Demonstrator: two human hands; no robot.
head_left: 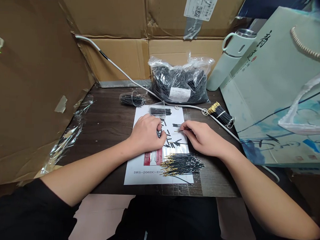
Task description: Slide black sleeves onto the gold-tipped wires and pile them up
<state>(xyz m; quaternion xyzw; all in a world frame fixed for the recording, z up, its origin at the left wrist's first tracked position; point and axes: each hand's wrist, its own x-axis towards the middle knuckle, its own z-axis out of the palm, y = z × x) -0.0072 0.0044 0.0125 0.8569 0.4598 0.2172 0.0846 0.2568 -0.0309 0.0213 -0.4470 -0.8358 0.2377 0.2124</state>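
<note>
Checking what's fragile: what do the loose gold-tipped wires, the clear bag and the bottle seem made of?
Loose wires: likely plastic-coated with metal tips; smooth black lengths, glinting gold ends.
Clear bag: thin, glossy plastic film, by its see-through, crinkled look.
Bottle: matte pale-green body, painted metal or plastic, unclear; shiny grey top suggests metal.

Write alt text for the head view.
A person's right hand pinches a thin piece over a printed sheet on a dark table, the left hand curled beside scattered short black pieces. A pile of gold-tipped black rods lies nearer; a plastic bag stands behind.
</note>
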